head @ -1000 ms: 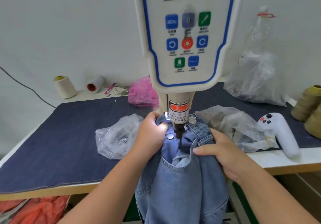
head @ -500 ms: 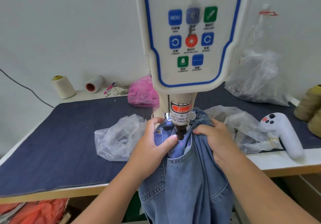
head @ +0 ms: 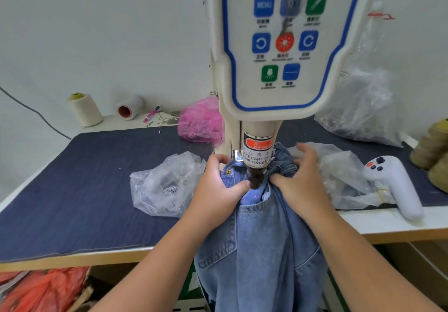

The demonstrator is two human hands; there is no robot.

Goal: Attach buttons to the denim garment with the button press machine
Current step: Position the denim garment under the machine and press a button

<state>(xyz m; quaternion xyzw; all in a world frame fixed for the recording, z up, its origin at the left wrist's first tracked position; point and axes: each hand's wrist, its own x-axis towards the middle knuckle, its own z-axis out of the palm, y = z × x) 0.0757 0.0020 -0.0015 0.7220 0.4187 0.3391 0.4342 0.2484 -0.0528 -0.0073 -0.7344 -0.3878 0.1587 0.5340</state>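
Button press machine (head: 278, 45): white panel with a blue "MENU" key; orange "WARNING" band over "TAKE CARE OF YOUR FINGER" on the ram. Denim garment (head: 259, 251): bunched under the dark punch tip (head: 255, 181), hanging off the table (head: 72, 190) edge, red dot on the cloth. Left hand (head: 218, 188) and right hand (head: 300, 183): each grips denim folds beside the tip, thumbs nearly meeting.

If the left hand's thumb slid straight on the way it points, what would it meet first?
Most likely the dark press punch. The left hand grips the denim garment, its thumb aimed rightwards at the punch tip and almost touching it. Depth is unclear; it might pass just in front.
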